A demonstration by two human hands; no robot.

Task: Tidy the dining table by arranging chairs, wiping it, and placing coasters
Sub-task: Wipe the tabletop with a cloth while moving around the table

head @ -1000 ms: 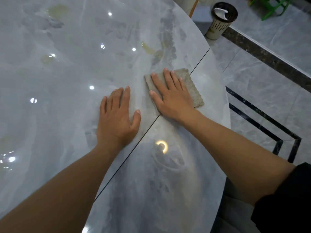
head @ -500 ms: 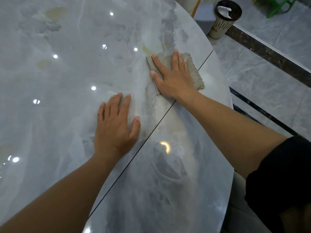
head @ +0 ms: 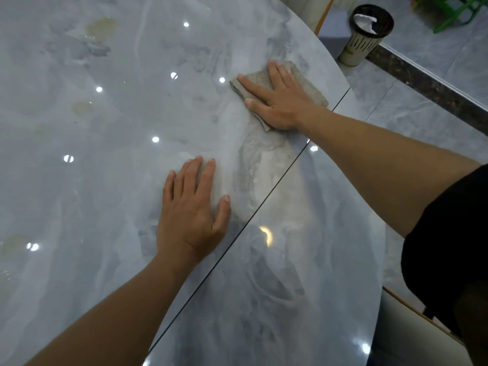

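Head view. Right hand (head: 281,103): fingers straight and spread, palm down, pressing flat on a grey-beige, rough-textured square wiping cloth (head: 313,87); the cloth's corners show beyond the fingertips, beside the thumb and under the heel of the palm. Cloth lies on a glossy grey marble-patterned dining table top (head: 105,180), close to the table's curved rim on the outer side of this hand. Left hand (head: 190,212): open, fingers straight and close together, thumb out, palm flat on the bare table surface, holding nothing; it sits nearer the person than the right hand and well apart from the cloth. Thin dark seam line (head: 264,196): crosses the top diagonally, passing just beside the left thumb and under the right forearm. Pale yellowish stains (head: 101,27): far beyond the left hand's fingertips. Black short sleeve (head: 449,247): on the right upper arm. Cream slotted waste bin with dark rim (head: 361,46): stands on the grey tiled floor (head: 422,114), beyond the right hand, off the table.
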